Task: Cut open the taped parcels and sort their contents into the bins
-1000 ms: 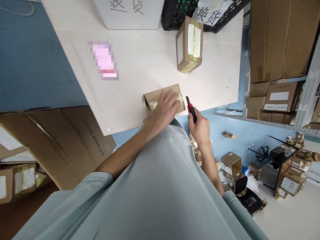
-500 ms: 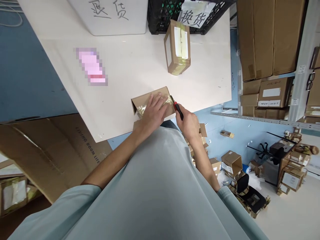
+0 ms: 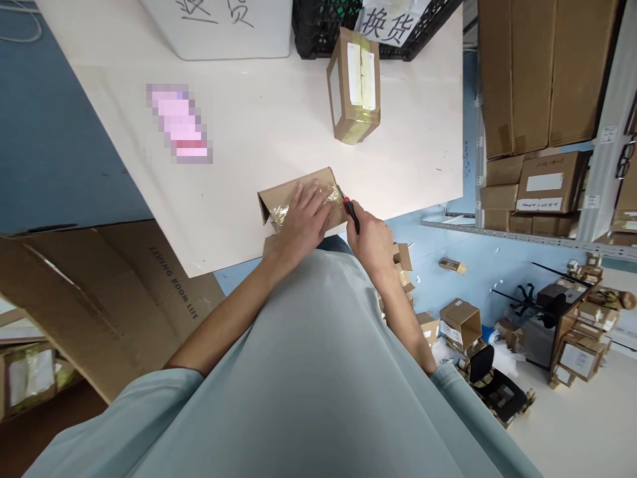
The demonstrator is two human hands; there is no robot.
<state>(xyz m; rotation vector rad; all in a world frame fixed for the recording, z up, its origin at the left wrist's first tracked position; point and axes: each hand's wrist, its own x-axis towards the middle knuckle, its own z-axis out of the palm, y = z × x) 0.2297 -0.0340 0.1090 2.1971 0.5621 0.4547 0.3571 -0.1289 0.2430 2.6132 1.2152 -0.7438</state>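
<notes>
A small taped cardboard box (image 3: 279, 196) lies near the front edge of the white table (image 3: 259, 133). My left hand (image 3: 304, 222) rests flat on top of it, fingers spread, pressing it down. My right hand (image 3: 373, 240) is closed round a red and black utility knife (image 3: 351, 214). The knife's tip touches the box's right end, where the shiny tape is.
A second taped box (image 3: 354, 86) stands further back on the table. Behind it are a black crate (image 3: 318, 26) and a white bin (image 3: 223, 33), both with paper labels. A large open carton (image 3: 114, 292) sits left of me. Shelves of cartons (image 3: 537, 99) stand at right, small boxes litter the floor.
My right hand has brought the knife left from beside the box until its tip meets the box's right end. My left hand has stayed on the box.
</notes>
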